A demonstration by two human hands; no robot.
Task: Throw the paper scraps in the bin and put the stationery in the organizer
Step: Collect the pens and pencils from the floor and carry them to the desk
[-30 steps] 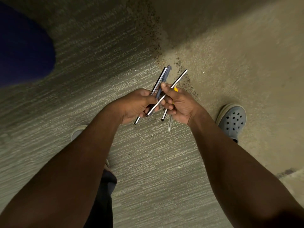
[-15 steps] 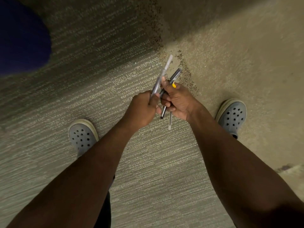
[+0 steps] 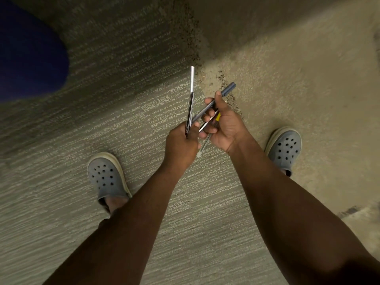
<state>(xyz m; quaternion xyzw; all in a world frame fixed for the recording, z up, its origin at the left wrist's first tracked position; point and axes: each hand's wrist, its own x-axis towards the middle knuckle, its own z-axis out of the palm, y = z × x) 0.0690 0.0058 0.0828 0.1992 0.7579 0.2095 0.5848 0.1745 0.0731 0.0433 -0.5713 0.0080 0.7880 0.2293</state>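
Ribbed grey-green carpet (image 3: 86,124) fills the left and middle of the frame and meets a smoother tan floor (image 3: 308,79) on the right, with a dark speckled band along the seam near the top centre. A deep blue shape (image 3: 26,58) sits at the upper left, cut off by the edge and too dark for me to name. My grey clogs show below: the left one (image 3: 106,175) at lower left of centre, the right one (image 3: 284,149) at the right, partly behind my forearm. At the middle of the frame my left hand (image 3: 182,147) is closed in a fist around a slim silver-and-black pen (image 3: 190,101) that points up toward the top. Just beside it, touching at the fingers, my right hand (image 3: 225,124) grips a bundle of pens (image 3: 213,103): a grey-blue one slants to the upper right, something yellow shows between my fingers, and pale tips stick out underneath. How many are in the bundle I cannot tell, since my fingers cover most of them.
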